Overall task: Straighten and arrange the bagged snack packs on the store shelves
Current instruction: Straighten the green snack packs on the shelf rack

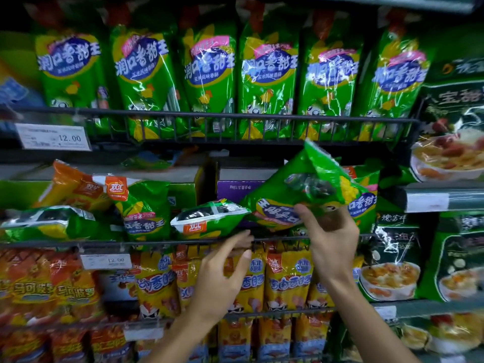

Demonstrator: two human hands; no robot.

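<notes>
Nearest to us, our left hand [227, 260] reaches up with fingers loosely spread and holding nothing, its fingertips at the black wire front rail of the middle shelf [146, 242], just in front of the yellow glossy snack packs [286, 281] standing in a row on the shelf below. Our right hand [330, 233] is raised beside it and pinches the lower edge of a green glossy plastic snack pack with a blue label [301, 189]; the thumb lies across the front and the fingers curl behind. This held pack is upside down and tilted, lifted above the middle shelf's rail, its crumpled top corner reaching up to the rail of the shelf above. Just left of it, a second green pack with a black-and-white end and orange logo [209, 218] lies on its side on the middle shelf, touching the held pack. Further left on that shelf, more green and orange packs [141, 205] lean and lie untidily. Behind them stands a purple cardboard box [235, 189]. Highest and farthest, six tall green packs [267, 79] stand upright in a neat row behind the upper wire rail, with a white price tag reading 12.00 [53, 137] clipped at the left. Dark green bagged packs with bowl pictures [392, 258] fill the shelves on the right.
</notes>
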